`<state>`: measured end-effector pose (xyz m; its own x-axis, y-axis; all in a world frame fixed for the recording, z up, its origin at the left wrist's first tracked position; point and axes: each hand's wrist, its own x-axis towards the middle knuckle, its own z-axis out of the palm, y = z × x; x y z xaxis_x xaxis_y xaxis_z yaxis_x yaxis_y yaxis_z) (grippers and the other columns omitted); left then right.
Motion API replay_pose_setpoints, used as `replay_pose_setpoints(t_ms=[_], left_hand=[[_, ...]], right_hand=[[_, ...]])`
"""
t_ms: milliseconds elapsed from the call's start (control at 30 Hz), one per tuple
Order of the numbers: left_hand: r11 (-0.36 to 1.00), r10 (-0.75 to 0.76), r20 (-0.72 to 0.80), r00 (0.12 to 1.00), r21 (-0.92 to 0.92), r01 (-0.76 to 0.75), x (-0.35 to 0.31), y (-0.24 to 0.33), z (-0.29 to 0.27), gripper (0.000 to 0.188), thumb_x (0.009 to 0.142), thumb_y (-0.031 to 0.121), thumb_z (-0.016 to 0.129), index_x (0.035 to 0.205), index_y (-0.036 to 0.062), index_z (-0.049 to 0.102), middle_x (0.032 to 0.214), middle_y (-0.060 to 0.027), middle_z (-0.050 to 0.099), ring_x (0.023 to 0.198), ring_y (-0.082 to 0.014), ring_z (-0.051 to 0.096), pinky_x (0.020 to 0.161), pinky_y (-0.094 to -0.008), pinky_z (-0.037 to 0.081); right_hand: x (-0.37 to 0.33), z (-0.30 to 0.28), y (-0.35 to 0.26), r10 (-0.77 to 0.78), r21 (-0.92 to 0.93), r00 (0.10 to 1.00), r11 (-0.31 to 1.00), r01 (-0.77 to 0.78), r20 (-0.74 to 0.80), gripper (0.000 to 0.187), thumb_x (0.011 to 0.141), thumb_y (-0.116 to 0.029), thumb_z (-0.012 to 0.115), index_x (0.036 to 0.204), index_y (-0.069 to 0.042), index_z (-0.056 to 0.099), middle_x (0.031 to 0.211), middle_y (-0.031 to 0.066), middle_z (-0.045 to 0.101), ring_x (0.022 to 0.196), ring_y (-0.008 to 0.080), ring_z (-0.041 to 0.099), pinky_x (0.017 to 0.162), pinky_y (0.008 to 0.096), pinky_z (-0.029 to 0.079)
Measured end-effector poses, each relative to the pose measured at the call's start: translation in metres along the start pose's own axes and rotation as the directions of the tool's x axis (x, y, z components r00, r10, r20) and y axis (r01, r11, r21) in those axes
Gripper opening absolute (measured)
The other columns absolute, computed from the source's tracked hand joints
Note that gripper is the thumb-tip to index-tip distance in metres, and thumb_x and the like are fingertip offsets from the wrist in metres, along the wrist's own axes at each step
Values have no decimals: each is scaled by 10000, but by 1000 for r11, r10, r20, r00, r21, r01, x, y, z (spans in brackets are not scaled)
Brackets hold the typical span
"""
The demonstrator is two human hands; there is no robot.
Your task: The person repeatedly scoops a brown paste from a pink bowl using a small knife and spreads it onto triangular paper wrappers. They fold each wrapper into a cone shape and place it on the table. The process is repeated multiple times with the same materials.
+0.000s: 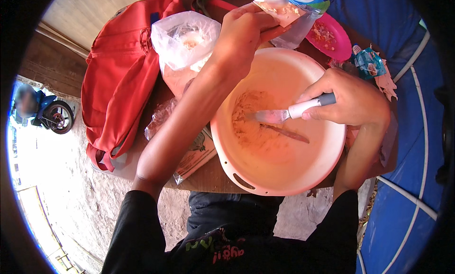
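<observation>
A large white plastic basin (279, 177) stands in front of me, with brownish, grainy residue (251, 108) smeared on its bottom. Held in my right hand (348, 98) is a flat-bladed spatula (303, 108) with a white and grey handle. Its blade points left, low inside the basin by the residue; contact is unclear. My left hand (241, 30) reaches past the basin's far rim. Its fingers pinch a small flat sheet (283, 14) with pale crumbs on it. Close behind the sheet is a clear plastic bottle (301, 27) with a blue and green label.
Left of my left forearm lie an open clear plastic bag (185, 39) with pale contents and a red bag (123, 70). A pink plate (329, 34) with crumbs and a teal wrapper (369, 63) are at the far right. A blue tarp (403, 146) hangs beside the table.
</observation>
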<state>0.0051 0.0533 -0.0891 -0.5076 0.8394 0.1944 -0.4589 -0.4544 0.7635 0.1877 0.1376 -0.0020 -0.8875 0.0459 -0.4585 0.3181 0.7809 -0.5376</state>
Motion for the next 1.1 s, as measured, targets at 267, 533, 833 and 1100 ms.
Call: replay_pose_setpoints(t_ms=[267, 533, 833, 1100], left_hand=[[1000, -6, -11, 1000, 24, 6, 4, -6, -4, 148, 864, -23, 522, 942, -121, 601, 1048, -206, 647, 976, -253, 662, 953, -316, 534], [999, -29, -28, 999, 32, 30, 6, -9, -6, 138, 864, -26, 527, 941, -112, 603, 1030, -196, 652, 957, -243, 669, 936, -314, 542], [999, -32, -43, 999, 41, 33, 6, -7, -6, 142, 865, -31, 522, 950, -112, 601, 1017, -189, 651, 951, -247, 667, 926, -322, 550], [995, -101, -33, 994, -18, 101, 9, 6, -9, 247, 909, 19, 507, 1098, -106, 606, 1179, -193, 644, 1106, -249, 635, 1039, -337, 480]], right_hand=[[9, 9, -1, -48, -11, 999, 999, 48, -1, 243, 786, -92, 738, 1013, -7, 734, 894, 148, 729, 793, 173, 684, 742, 290, 505], [13, 12, 3, -162, 30, 986, 986, 162, -27, 252, 822, -226, 707, 924, 3, 736, 809, 172, 706, 738, 226, 676, 688, 337, 503], [23, 10, 17, -199, 59, 980, 979, 197, 30, 292, 755, -117, 781, 1011, 15, 732, 920, 146, 739, 832, 188, 702, 760, 286, 515], [-4, -32, 41, -117, 302, 992, 948, 99, 41, 316, 821, -187, 763, 1051, 27, 723, 883, 67, 731, 783, 87, 645, 659, 229, 486]])
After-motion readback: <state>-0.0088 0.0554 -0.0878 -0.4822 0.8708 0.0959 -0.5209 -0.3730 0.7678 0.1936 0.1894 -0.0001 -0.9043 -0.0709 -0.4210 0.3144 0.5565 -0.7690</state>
